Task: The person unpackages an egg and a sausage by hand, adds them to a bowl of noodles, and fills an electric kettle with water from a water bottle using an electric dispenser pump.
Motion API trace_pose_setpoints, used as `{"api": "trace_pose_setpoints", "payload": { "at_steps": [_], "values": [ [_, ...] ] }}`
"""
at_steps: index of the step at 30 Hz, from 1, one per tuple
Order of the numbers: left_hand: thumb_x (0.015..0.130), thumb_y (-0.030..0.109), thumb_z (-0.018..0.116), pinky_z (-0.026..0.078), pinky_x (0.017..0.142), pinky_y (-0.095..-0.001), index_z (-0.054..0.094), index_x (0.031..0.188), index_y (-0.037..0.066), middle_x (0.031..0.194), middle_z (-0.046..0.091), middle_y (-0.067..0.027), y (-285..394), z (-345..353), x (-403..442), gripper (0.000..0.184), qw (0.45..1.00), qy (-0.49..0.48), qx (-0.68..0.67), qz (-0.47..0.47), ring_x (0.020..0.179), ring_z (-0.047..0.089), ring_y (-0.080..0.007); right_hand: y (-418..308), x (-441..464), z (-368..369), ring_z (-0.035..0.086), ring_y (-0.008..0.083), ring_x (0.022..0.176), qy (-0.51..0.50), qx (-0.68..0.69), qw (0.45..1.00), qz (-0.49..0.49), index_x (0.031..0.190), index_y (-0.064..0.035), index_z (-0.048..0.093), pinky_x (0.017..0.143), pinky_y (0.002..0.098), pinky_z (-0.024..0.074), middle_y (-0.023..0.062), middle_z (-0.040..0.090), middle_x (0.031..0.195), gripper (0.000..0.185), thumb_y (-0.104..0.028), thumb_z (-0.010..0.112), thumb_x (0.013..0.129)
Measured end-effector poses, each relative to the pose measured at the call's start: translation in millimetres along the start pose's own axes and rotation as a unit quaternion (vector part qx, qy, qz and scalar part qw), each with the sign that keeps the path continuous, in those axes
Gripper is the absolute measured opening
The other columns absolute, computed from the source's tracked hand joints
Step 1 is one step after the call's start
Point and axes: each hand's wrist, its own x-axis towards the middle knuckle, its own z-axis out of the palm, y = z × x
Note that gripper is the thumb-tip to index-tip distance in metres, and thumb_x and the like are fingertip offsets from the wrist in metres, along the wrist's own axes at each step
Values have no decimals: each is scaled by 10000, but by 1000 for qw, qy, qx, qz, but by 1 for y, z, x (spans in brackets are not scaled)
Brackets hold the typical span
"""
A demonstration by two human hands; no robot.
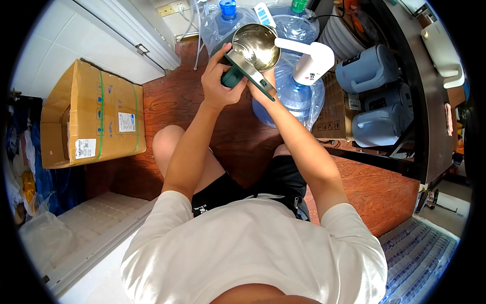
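A dark green electric kettle (237, 38) with a shiny metal inside is held out in front of me, its lid (253, 76) tipped open toward me. My left hand (217, 81) is closed round the kettle's handle. On the kettle's right side, partly behind the lid, my right hand (270, 78) grips the body; most of its fingers are hidden. The spout of a white bottle-top water pump (315, 62) reaches to the kettle's open mouth. That pump sits on a large blue water bottle (304, 104). I cannot make out whether water is flowing.
More wrapped water bottles (293, 28) stand behind, with a white power strip (264, 15). On the right, blue-grey kettles (368, 68) fill a dark shelf (434, 126). A cardboard box (109, 114) stands left on the reddish wood floor (379, 190).
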Motion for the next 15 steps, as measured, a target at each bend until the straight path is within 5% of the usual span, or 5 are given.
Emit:
{"api": "trace_pose_setpoints", "payload": {
  "at_steps": [2, 5, 11, 15],
  "values": [
    [636, 110, 830, 513, 936, -411, 586, 760, 3, 1276, 588, -268, -1, 0, 0, 293, 1000, 1, -3, 0, 1181, 595, -407, 6, 1, 0, 561, 194, 1094, 2, 4, 1000, 0, 1264, 2, 478, 959, 334, 453, 98, 585, 1180, 516, 30, 642, 776],
    [642, 115, 831, 513, 935, -414, 588, 762, 4, 1275, 589, -269, -1, 0, 1, 293, 1000, -3, 4, -1, 1180, 596, -408, 16, 3, 0, 489, 194, 1214, -33, 140, 988, 58, 1435, -34, 108, 1019, 333, 432, 157, 396, 1376, 985, -158, 824, 770],
    [646, 106, 832, 512, 937, -416, 582, 760, 10, 1278, 587, -268, 1, 1, 2, 291, 1000, -4, -2, 3, 1183, 592, -413, 14, 0, -2, 466, 185, 1240, -42, 10, 999, 19, 1455, -60, 59, 1032, 320, 442, 143, 353, 1393, 1016, -99, 813, 776],
    [645, 99, 832, 510, 938, -414, 575, 758, 10, 1285, 585, -264, 0, 1, 1, 294, 1000, -6, -7, 2, 1189, 588, -414, 16, 0, 2, 464, 187, 1243, -27, 109, 993, 41, 1458, -64, 57, 1029, 319, 442, 141, 359, 1389, 1041, -93, 826, 758]
  ]
}}
